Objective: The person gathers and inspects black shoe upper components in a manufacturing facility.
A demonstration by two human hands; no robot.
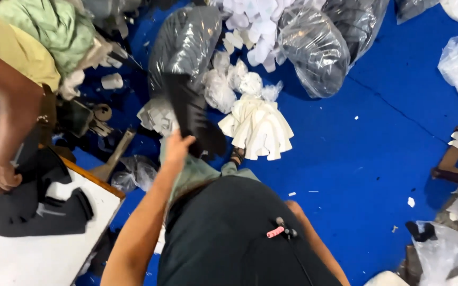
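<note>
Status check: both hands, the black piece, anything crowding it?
Left hand gripping black flat piece, lifted over blue floor. Right hand out of view, only forearm showing. White cut pieces and clear bags close by.

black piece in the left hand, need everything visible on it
The black piece is a flat, long, flexible-looking sheet, matte black, possibly rubber or foam. The left hand grips its lower end, so it rises tilted over the blue floor, its top overlapping a clear plastic bag of dark material. A fan of cream cut pieces lies just beside it.
</note>
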